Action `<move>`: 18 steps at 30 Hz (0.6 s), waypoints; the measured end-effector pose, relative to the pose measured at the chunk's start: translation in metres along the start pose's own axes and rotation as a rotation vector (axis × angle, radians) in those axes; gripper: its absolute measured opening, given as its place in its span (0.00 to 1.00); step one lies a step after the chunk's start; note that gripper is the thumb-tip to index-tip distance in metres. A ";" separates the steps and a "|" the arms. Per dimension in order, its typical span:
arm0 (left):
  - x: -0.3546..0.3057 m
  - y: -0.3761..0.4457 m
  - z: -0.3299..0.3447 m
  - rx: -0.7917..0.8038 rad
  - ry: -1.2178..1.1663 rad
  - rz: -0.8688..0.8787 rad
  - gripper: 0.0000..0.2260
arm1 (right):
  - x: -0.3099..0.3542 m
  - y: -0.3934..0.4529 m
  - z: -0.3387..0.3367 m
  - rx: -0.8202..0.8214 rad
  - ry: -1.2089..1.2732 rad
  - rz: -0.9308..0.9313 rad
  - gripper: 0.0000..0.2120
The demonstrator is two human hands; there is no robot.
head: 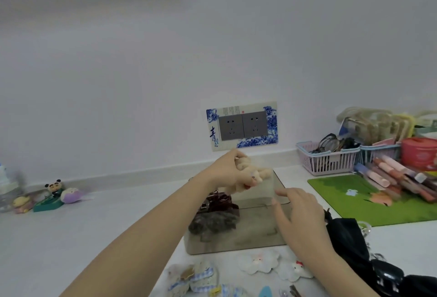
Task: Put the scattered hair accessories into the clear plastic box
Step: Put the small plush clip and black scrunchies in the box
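Note:
The clear plastic box (238,243) stands on the white desk in front of me, with dark red and grey hair accessories (216,211) lying in its left part. My left hand (228,170) hovers above the box's far left side, shut on a fluffy beige hair accessory (254,176). My right hand (300,216) rests against the box's right wall with fingers spread and holds nothing. On the desk near the front edge lie white flower clips (259,261), a blue-checked lace bow (191,277) and a black hair bow (350,242) at the right.
A green mat (369,199) lies to the right, with pens piled on it and a pink basket (327,158) behind. Small figurines (53,196) sit at the far left by the wall. A wall socket (242,126) is behind the box.

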State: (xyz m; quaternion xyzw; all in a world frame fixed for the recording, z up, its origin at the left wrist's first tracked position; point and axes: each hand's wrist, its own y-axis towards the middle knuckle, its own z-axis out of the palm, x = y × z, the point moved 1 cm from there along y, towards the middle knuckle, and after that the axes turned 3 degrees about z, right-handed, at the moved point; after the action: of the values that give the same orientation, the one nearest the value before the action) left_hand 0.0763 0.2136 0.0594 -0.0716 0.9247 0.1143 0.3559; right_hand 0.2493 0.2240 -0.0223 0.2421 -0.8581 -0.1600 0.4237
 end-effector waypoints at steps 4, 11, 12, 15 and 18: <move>0.005 0.028 0.019 0.154 0.105 -0.087 0.31 | -0.002 -0.001 0.002 0.000 0.055 -0.003 0.13; 0.013 0.045 0.036 0.197 0.318 -0.097 0.32 | -0.002 0.001 0.006 -0.046 0.073 -0.025 0.11; 0.015 0.046 0.039 0.196 0.344 -0.087 0.32 | -0.003 0.001 0.006 -0.047 0.073 -0.025 0.10; 0.020 0.047 0.047 0.200 0.389 -0.063 0.30 | -0.003 0.001 0.007 -0.048 0.085 -0.019 0.10; 0.024 0.047 0.054 0.177 0.385 -0.029 0.28 | -0.002 0.000 0.006 -0.047 0.106 -0.023 0.11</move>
State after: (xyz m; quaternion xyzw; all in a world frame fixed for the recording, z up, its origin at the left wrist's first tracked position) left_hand 0.0830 0.2721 0.0115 -0.0737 0.9810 0.0117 0.1791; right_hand 0.2456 0.2257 -0.0271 0.2499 -0.8276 -0.1719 0.4722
